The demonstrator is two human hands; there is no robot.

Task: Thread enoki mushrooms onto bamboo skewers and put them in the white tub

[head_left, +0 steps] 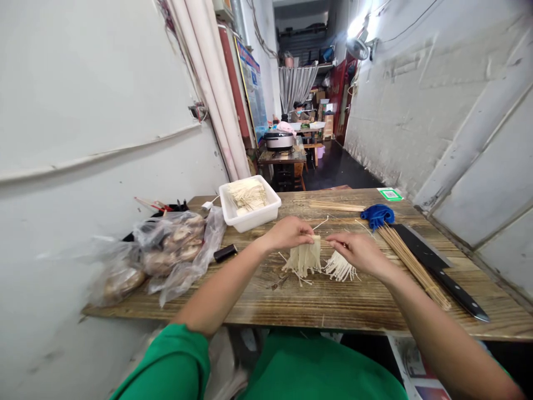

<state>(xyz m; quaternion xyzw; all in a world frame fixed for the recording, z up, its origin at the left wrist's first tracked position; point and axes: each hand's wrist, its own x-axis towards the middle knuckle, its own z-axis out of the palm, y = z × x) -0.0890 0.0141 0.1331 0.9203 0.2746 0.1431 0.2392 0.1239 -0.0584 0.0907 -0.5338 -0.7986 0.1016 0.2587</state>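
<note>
My left hand (293, 233) is closed, thumb and fingers pinching the top of a flat bunch of enoki mushrooms (305, 260) that hangs just over the wooden table. My right hand (353, 249) faces it, fingertips pinched on what looks like a thin bamboo skewer (323, 243) pointing at the bunch's top edge. How far the skewer enters the bunch cannot be made out. Below my right hand a second fan of enoki (341, 268) lies on the table, partly hidden by the fingers. Loose enoki strands are scattered around both.
A white tub (252, 219) holds more enoki. Plastic bags of mushrooms (177, 244) and a dark cylinder (225, 253) lie left. Right are a skewer bundle (416, 269), a cleaver (452, 283) and a blue cloth (377, 215). A person (300, 114) sits far back.
</note>
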